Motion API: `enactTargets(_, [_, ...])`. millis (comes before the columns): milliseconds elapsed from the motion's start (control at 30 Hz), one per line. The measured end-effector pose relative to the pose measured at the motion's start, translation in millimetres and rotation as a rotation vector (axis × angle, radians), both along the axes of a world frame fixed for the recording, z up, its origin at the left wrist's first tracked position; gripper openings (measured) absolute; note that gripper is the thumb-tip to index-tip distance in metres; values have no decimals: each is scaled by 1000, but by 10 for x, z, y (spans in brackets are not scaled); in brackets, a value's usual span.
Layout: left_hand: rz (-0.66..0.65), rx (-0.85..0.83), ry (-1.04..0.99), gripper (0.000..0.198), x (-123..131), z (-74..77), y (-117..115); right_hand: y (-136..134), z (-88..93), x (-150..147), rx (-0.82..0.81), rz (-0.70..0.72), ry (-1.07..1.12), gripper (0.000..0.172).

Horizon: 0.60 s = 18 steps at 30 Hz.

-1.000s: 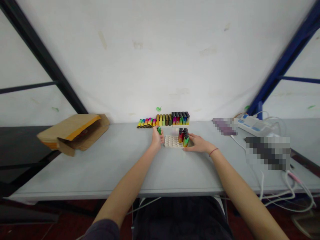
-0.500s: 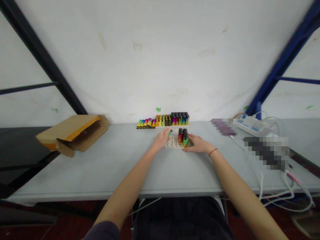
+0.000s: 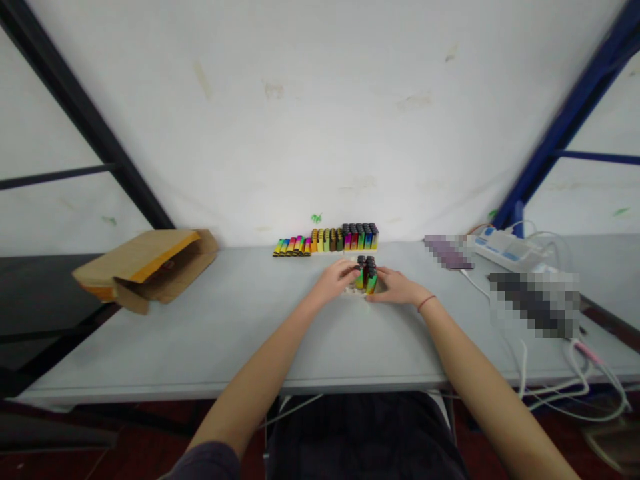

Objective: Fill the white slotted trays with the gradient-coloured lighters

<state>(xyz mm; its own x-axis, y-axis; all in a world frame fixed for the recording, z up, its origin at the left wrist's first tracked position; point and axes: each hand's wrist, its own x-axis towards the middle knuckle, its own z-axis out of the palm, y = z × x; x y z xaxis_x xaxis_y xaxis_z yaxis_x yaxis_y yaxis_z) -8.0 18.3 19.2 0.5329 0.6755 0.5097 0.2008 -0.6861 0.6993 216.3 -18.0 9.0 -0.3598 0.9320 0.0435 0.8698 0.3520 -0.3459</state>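
Observation:
My left hand is closed on a green-and-yellow lighter, upright over the white holed tray. Several lighters with dark tops stand in the tray's right part. At that end my right hand grips the tray, thumb at the near corner and fingers along the far side. Much of the tray's left part is hidden behind my left hand.
Along the wall stand a block of dark-topped lighters and a group of yellowish and dark ones. Bright lighters lie flat beside them. An opened cardboard box is left; a power strip and cables are right.
My left hand has moved right with the green lighter, from the tray's left side to beside the standing lighters. The lighter is now upright. My right hand has stayed in place.

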Motion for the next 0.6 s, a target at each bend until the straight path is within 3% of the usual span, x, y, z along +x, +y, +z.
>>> enactTargets(233, [42,-36,28,23,-26,19,-39,10,-24,-6,20,-10,29,76])
enactTargets(600, [73,0,50,23,-10,-36,-67,10,-19,-9,9,-3,16,80])
